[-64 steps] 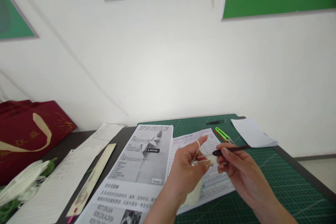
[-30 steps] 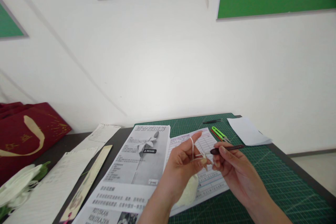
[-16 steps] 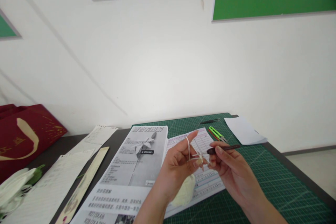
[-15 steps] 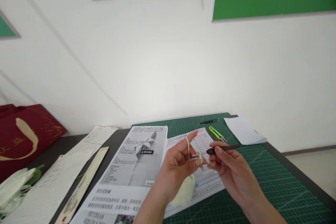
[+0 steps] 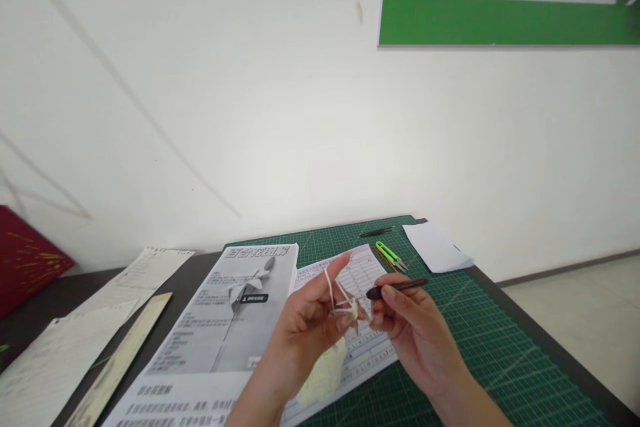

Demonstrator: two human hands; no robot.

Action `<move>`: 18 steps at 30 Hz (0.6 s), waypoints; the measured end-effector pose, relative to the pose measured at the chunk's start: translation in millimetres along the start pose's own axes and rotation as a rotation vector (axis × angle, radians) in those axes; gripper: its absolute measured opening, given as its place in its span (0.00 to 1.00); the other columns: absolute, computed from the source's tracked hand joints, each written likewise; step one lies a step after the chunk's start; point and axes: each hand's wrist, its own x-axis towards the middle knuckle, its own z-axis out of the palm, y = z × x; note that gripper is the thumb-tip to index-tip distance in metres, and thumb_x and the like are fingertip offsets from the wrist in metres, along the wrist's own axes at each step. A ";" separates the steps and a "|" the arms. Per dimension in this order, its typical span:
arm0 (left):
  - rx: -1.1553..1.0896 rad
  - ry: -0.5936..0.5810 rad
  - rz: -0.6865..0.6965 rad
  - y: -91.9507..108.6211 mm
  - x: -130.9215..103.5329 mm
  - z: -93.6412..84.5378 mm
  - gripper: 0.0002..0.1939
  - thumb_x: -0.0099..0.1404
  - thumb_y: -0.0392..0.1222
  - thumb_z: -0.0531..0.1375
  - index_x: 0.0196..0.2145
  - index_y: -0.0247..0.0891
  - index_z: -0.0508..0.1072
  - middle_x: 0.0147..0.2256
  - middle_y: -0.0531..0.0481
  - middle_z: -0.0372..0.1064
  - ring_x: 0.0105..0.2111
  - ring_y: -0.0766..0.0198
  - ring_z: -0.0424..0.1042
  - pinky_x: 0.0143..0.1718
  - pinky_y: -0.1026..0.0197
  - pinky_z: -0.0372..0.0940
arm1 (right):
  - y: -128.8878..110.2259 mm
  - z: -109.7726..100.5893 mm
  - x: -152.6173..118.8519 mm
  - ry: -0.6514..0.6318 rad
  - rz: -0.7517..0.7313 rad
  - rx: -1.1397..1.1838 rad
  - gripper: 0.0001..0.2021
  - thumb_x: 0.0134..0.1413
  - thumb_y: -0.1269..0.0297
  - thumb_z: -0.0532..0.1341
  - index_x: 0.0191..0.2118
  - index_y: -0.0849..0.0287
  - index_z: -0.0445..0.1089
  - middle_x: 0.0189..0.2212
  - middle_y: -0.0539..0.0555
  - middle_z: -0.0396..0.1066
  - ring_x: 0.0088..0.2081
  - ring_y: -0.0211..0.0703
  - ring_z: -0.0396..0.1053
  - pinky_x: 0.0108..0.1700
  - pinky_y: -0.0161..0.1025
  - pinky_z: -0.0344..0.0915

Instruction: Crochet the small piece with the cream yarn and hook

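My left hand [image 5: 315, 320] pinches a small piece of cream crochet work [image 5: 353, 310] between thumb and fingers. White yarn [image 5: 331, 287] loops over its raised index finger and runs down to the piece. In my right hand [image 5: 410, 320] is a crochet hook [image 5: 397, 288] with a dark brown handle, held like a pen, its thin tip pointing left into the stitches. Both hands are close together above the papers. Below them a pale yellow-cream ball of yarn [image 5: 324, 373] rests on a printed form [image 5: 370, 347], partly hidden by my left hand.
A printed flower pattern sheet [image 5: 200, 347] lies left on the green cutting mat [image 5: 500, 347]. Green thread snips [image 5: 390, 255], a black tool [image 5: 377, 232] and white paper [image 5: 437, 248] lie behind. Further left are a long strip [image 5: 125, 353], handwritten sheets [image 5: 75, 353] and a red bag [image 5: 30, 260].
The view has turned to the right, so everything sits further left in the picture. Both hands keep their grip, with the hook tip still at the crochet work.
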 end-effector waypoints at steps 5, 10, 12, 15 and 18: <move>0.022 -0.024 0.053 -0.6 0.5 1.1 0.27 0.60 0.32 0.64 0.55 0.52 0.70 0.33 0.51 0.75 0.32 0.67 0.68 0.36 0.66 0.61 | -0.6 -1.2 -1.5 -0.030 -0.013 0.008 0.06 0.47 0.68 0.70 0.33 0.63 0.77 0.22 0.54 0.78 0.22 0.34 0.75 0.27 0.28 0.74; 0.023 -0.022 0.061 -0.4 0.3 2.8 0.27 0.60 0.32 0.64 0.55 0.50 0.70 0.32 0.51 0.75 0.31 0.67 0.68 0.35 0.65 0.61 | -2.9 -0.8 -1.2 -0.062 -0.025 0.010 0.05 0.48 0.68 0.70 0.33 0.62 0.77 0.22 0.53 0.78 0.22 0.34 0.74 0.27 0.27 0.73; 0.021 -0.014 0.056 0.3 -0.5 4.0 0.27 0.60 0.32 0.64 0.55 0.49 0.70 0.32 0.51 0.75 0.31 0.67 0.68 0.35 0.65 0.62 | -3.7 -0.2 -1.3 -0.073 -0.035 0.006 0.05 0.49 0.67 0.69 0.33 0.62 0.77 0.22 0.52 0.78 0.21 0.33 0.74 0.26 0.27 0.73; 0.024 -0.008 0.058 1.1 -1.6 5.4 0.27 0.60 0.32 0.64 0.55 0.49 0.70 0.31 0.51 0.74 0.31 0.66 0.69 0.35 0.64 0.62 | -3.9 0.6 -2.3 -0.083 -0.048 -0.002 0.05 0.50 0.66 0.68 0.33 0.62 0.77 0.22 0.52 0.77 0.21 0.33 0.73 0.26 0.27 0.73; 0.041 -0.011 0.067 0.7 -1.7 4.8 0.27 0.59 0.32 0.64 0.55 0.49 0.70 0.31 0.51 0.74 0.30 0.66 0.68 0.35 0.64 0.61 | -3.6 1.4 -4.0 -0.090 -0.062 -0.023 0.05 0.50 0.66 0.68 0.33 0.62 0.77 0.22 0.52 0.77 0.22 0.33 0.74 0.26 0.27 0.72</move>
